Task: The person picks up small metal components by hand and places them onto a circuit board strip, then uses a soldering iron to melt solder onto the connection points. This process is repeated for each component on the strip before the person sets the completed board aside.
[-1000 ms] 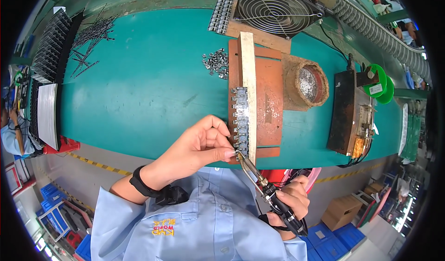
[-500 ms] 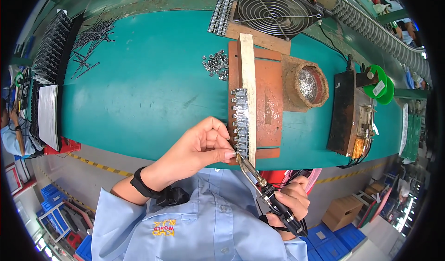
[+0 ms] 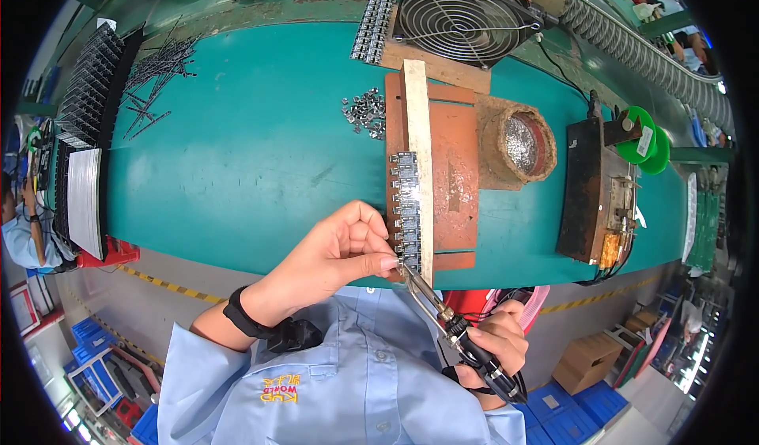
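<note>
A strip of small circuit boards [image 3: 408,200] lies along a pale bar [image 3: 416,109] on a reddish-brown board [image 3: 454,152]. At the strip's near end, the thumb and fingers of my left hand [image 3: 336,243] are pinched together; what is between them is too small to make out. My right hand [image 3: 500,342] grips a black-handled soldering iron [image 3: 482,362] with a thin metal feed tube along its shaft. Its tip meets the near end of the strip, right beside my left fingertips. Small metal pieces [image 3: 364,113] lie in a loose pile left of the board.
A round pot with shiny metal [image 3: 522,143] stands right of the board. Beyond it are a dark metal box [image 3: 581,192] and a green spool [image 3: 642,140]. A fan [image 3: 462,22] sits at the back. Thin dark strips [image 3: 158,69] and a rack [image 3: 91,89] occupy the left.
The view has shifted slightly, so the bench things sit a little further left. Both hands and the soldering iron keep nearly the same place at the strip's near end.
</note>
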{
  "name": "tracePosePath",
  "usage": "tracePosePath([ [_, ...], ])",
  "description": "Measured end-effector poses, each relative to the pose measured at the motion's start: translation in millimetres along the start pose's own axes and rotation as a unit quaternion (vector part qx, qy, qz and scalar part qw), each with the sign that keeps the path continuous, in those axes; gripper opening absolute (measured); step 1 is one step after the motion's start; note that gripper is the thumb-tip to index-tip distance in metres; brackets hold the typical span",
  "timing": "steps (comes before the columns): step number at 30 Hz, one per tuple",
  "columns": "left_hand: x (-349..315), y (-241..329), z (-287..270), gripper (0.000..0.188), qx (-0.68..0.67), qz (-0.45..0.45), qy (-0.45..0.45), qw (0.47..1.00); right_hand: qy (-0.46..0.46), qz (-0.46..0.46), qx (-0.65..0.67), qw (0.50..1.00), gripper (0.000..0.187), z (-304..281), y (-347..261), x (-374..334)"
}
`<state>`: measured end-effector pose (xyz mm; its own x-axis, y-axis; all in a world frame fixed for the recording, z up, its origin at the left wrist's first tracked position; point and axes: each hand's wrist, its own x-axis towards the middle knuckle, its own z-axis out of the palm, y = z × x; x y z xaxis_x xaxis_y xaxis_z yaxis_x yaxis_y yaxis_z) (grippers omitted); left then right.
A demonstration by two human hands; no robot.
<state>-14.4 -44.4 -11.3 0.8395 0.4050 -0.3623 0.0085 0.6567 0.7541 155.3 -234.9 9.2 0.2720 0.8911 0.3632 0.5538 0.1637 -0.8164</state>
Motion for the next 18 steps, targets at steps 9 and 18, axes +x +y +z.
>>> tracePosePath([
  [9,0,2,1,0.021,0.008,-0.003,0.007,1.0,0.105,0.029,0.033,0.993,0.046,6,16,-18],
  [18,-1,4,4,0.02,-0.004,-0.011,0.01,1.0,0.259,0.155,0.049,0.952,0.044,14,27,3],
])
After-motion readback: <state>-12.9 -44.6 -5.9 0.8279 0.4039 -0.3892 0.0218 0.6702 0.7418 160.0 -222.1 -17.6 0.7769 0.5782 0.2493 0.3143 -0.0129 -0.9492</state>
